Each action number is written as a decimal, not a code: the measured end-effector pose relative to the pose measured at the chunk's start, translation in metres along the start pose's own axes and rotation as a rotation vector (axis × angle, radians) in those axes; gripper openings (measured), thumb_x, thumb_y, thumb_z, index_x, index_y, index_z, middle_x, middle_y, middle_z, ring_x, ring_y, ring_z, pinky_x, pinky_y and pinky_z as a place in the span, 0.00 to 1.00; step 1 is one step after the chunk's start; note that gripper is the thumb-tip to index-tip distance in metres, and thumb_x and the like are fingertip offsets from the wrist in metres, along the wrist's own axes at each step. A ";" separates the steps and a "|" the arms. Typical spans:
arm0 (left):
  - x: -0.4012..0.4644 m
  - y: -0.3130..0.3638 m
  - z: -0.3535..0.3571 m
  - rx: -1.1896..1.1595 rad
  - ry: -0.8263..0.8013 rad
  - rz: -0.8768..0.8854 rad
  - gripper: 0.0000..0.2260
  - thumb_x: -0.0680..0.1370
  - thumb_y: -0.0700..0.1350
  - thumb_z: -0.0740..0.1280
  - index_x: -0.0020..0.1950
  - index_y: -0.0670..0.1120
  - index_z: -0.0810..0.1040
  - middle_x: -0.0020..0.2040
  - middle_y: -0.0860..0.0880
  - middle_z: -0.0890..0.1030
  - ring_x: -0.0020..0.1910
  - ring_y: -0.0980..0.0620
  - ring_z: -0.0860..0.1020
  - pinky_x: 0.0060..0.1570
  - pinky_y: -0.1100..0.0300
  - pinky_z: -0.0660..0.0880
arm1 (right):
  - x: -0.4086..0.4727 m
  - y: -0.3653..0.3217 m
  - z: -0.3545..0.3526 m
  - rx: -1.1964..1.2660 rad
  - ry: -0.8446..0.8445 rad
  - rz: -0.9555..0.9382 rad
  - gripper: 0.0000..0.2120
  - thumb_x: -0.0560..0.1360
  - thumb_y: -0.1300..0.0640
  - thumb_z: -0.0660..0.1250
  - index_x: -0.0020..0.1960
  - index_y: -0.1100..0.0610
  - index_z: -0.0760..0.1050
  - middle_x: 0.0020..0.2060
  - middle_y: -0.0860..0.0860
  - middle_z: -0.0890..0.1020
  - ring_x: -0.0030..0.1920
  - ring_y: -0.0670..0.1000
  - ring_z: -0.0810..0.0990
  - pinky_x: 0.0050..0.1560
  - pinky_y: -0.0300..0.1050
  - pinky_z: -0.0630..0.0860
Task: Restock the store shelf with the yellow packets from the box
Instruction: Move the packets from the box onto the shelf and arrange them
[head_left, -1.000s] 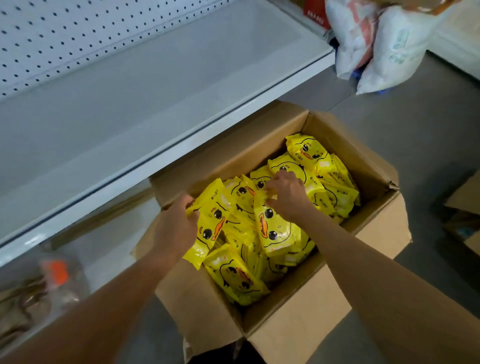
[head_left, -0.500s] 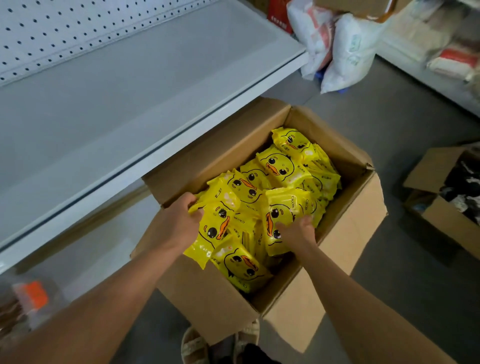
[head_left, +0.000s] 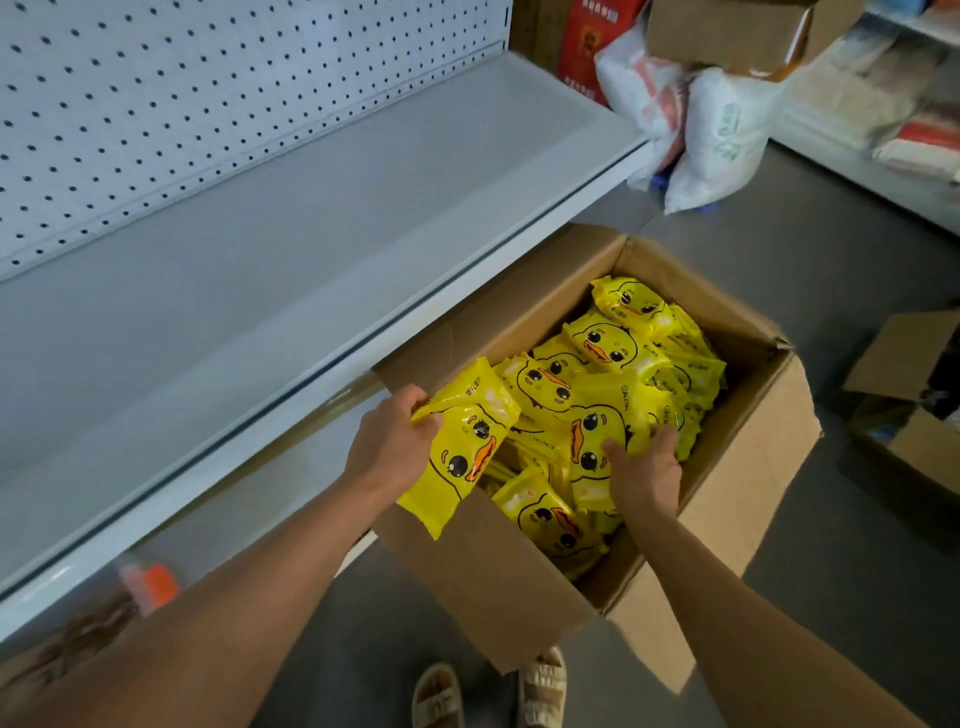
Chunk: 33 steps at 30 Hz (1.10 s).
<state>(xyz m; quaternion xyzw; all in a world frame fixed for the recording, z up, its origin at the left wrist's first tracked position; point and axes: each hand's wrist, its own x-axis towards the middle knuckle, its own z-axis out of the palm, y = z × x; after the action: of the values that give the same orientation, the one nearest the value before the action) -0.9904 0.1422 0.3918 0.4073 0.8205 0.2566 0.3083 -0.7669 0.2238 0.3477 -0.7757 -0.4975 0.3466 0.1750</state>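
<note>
An open cardboard box on the floor holds several yellow packets printed with duck faces. My left hand grips a small stack of yellow packets at the box's left edge, lifted partly over the rim. My right hand grips another packet inside the box near the front right wall. The white store shelf with a pegboard back runs along the left, just above and beside the box.
White sacks and a red carton stand beyond the shelf's far end. A second open cardboard box sits on the floor at the right. My sandalled feet are just in front of the box. Goods lie on the lower shelf.
My left hand has raised its packets up over the box's left rim. My right hand stayed low in the box on its packet. The camera tilted up and back.
</note>
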 end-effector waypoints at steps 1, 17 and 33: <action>-0.003 0.002 -0.008 0.011 0.010 0.003 0.07 0.78 0.45 0.62 0.55 0.45 0.75 0.48 0.47 0.79 0.46 0.45 0.77 0.41 0.57 0.68 | -0.006 -0.008 -0.006 -0.003 0.017 -0.081 0.25 0.76 0.54 0.66 0.67 0.60 0.61 0.56 0.63 0.76 0.55 0.64 0.75 0.52 0.54 0.71; -0.108 0.067 -0.183 0.163 0.384 0.051 0.05 0.78 0.44 0.60 0.42 0.51 0.69 0.36 0.50 0.73 0.40 0.44 0.73 0.37 0.57 0.65 | -0.105 -0.195 -0.122 -0.116 -0.069 -1.065 0.15 0.78 0.48 0.61 0.51 0.61 0.68 0.40 0.65 0.79 0.44 0.67 0.77 0.37 0.50 0.66; -0.259 0.057 -0.361 0.138 0.818 -0.002 0.04 0.78 0.45 0.63 0.45 0.49 0.76 0.42 0.47 0.77 0.41 0.47 0.73 0.39 0.59 0.65 | -0.284 -0.333 -0.132 0.082 -0.201 -1.537 0.11 0.77 0.49 0.62 0.44 0.54 0.64 0.34 0.55 0.74 0.38 0.60 0.74 0.37 0.48 0.68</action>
<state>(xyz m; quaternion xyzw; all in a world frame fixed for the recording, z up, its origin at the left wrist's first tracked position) -1.0955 -0.1027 0.7513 0.2904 0.8911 0.3413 -0.0710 -0.9649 0.1276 0.7487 -0.1705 -0.8962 0.2148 0.3488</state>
